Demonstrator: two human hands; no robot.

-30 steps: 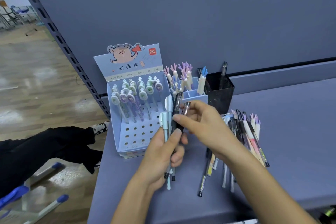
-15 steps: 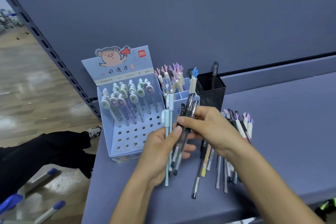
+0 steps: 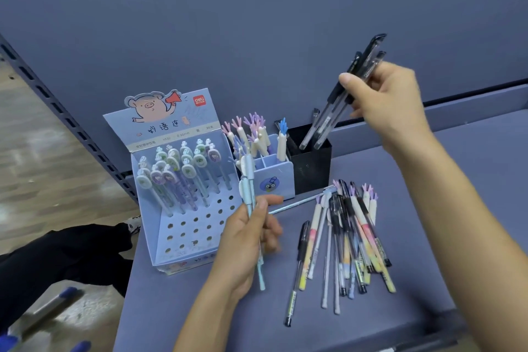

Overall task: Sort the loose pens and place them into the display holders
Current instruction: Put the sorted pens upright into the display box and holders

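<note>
Pens (image 3: 348, 240) lie in a loose heap on the counter (image 3: 177, 308). Above them, the right hand (image 3: 383, 100) grips a bunch of black pens (image 3: 351, 91), their lower ends at the mouth of a black holder (image 3: 311, 168). The left hand (image 3: 248, 240) curls round pale blue pens (image 3: 248, 191) beside the pig display box (image 3: 183, 226).

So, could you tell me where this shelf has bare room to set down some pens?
Bare shelf lies right of the black pen cup and the loose pen pile, though the right forearm crosses it. The front strip before the pig display box is free too. Between the blue holder and the pile it is crowded.
</note>
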